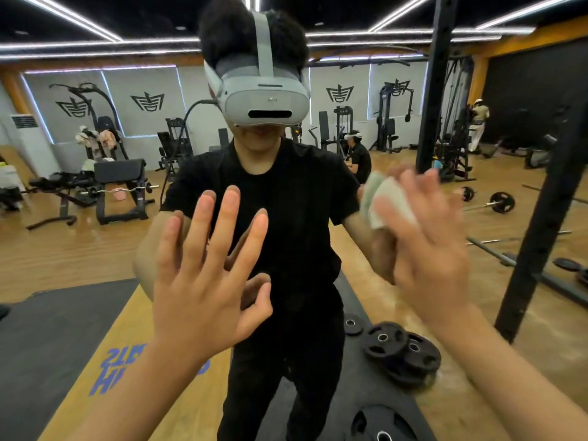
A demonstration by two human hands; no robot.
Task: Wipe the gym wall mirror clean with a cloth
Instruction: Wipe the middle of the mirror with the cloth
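Note:
The wall mirror [95, 256] fills the view and reflects me, a person in black clothes wearing a headset. My left hand [203, 281] lies flat against the glass with its fingers spread and holds nothing. My right hand [432, 249] is blurred by motion; its fingers are straight and press a crumpled pale green and white cloth [391, 198] against the glass at chest height. Part of the cloth sticks out past my fingertips to the left.
Reflected in the mirror are black weight plates [401, 348] on a floor mat behind me, a black rack post [541, 218] on the right, a barbell [499, 202], benches and machines [117, 186], and other people farther back.

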